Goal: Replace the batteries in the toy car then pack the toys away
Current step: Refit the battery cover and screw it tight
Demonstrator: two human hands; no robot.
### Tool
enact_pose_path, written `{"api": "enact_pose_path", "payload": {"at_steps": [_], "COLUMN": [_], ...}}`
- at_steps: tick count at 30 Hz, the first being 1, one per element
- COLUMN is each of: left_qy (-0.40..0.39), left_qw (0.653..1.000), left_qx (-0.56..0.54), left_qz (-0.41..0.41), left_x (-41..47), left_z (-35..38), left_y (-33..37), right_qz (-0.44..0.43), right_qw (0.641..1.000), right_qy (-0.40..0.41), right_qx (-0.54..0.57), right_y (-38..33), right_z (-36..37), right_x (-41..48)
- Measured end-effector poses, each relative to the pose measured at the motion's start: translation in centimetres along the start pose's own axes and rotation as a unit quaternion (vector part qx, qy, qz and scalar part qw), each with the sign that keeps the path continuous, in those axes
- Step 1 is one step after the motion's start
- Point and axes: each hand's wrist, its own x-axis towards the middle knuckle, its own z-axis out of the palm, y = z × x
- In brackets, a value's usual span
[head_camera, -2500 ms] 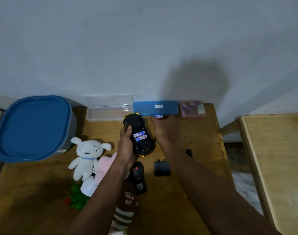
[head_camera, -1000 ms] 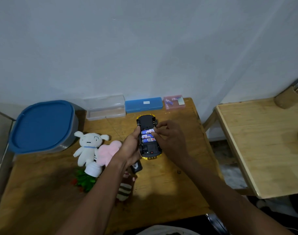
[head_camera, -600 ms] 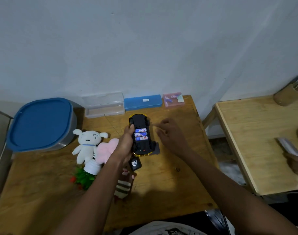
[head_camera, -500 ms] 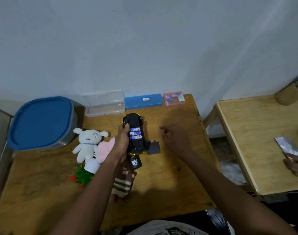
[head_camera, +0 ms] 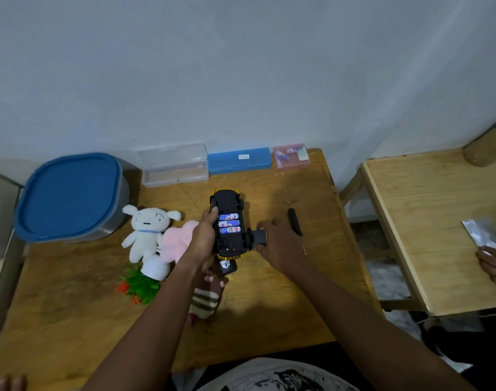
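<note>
A black and yellow toy car [head_camera: 227, 204] lies upside down on the wooden table [head_camera: 71, 292], with three blue batteries [head_camera: 228, 223] showing in its uncovered bay. My left hand [head_camera: 203, 238] grips the car's left side. My right hand [head_camera: 280, 244] rests on the table just right of the car, fingers closed on the small black battery cover [head_camera: 259, 236]. A black screwdriver [head_camera: 294, 221] lies farther right. A white plush dog [head_camera: 145, 230], a pink plush [head_camera: 177, 241], a striped plush [head_camera: 204, 301] and a black remote [head_camera: 227, 266] lie around my left arm.
A grey tub with a blue lid [head_camera: 68, 196] stands at the left. A clear case [head_camera: 174, 165], a blue case [head_camera: 239, 160] and a pink box with batteries [head_camera: 290, 156] line the wall. A small fake plant [head_camera: 140, 283] lies nearby. Another person's hand [head_camera: 493, 263] rests on the right-hand table [head_camera: 427, 221].
My right hand left the batteries, swung out right, then came back onto the battery cover beside the car. My left hand kept hold of the car, shifting it slightly.
</note>
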Motion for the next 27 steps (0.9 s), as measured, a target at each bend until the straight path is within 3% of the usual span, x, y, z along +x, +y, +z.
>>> {"api": "enact_pose_path", "payload": {"at_steps": [8, 12, 17, 22, 27], "left_qy": [-0.017, -0.044, -0.076, -0.126, -0.168], "left_qw": [1.0, 0.999, 0.994, 0.989, 0.985], "left_qx": [-0.012, -0.018, -0.052, -0.052, -0.038], "left_qz": [-0.021, -0.024, -0.065, -0.054, -0.027], "left_x": [-0.6, -1.3, -2.1, -2.6, -3.1], "left_z": [-0.1, 0.2, 0.5, 0.6, 1.3], "left_y": [0.1, 0.7, 1.6, 2.3, 2.7], "right_qz": [0.092, 0.071, -0.042, -0.09, -0.149], "right_qw": [0.962, 0.946, 0.951, 0.958, 0.96], "right_qy": [0.027, 0.088, 0.086, 0.094, 0.006], "right_qx": [0.255, 0.302, 0.293, 0.257, 0.238], "right_y": [-0.3, -0.6, -2.1, -3.2, -4.3], "right_z": [-1.7, -4.8, -8.8, -10.3, -10.4], "right_x": [0.0, 0.8, 1.5, 1.8, 2.2]}}
